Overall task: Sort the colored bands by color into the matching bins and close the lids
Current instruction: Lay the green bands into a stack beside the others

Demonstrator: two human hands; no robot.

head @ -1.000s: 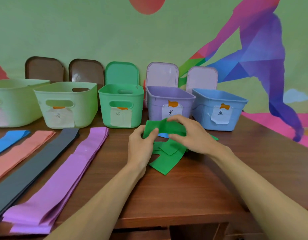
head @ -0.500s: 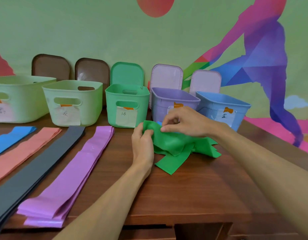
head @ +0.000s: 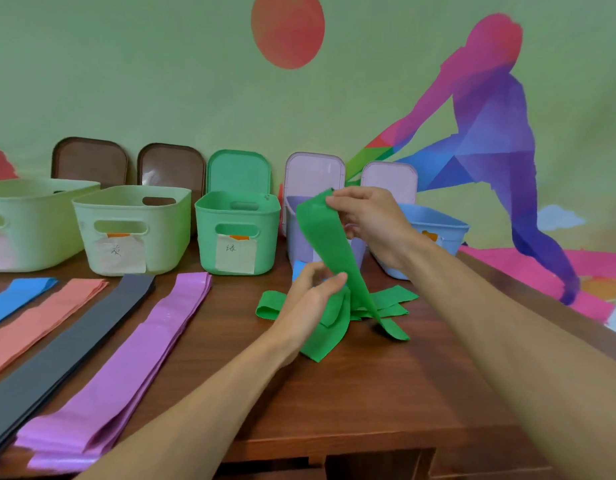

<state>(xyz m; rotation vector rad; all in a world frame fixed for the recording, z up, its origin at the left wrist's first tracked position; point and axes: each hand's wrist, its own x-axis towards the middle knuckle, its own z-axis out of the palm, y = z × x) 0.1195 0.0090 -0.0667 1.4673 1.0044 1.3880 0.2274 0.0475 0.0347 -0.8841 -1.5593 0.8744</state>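
While right hand (head: 368,220) pinches upper end of green band (head: 330,247), left hand (head: 310,303) grips same band lower down, above green pile (head: 396,299) toward tabletop (head: 368,393) far edge

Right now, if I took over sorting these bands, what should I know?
Right hand pinches the top end of one green band, lifted above the green pile on the table.
Left hand touches that band lower down; a grip can't be told.
Green bin stands open, its lid leaning behind it.
Purple bands, dark grey bands, salmon bands and blue bands lie in rows on the left.
Done: no lid closed; no band seen in a bin.
Left: all colours to bin, all lids to close.
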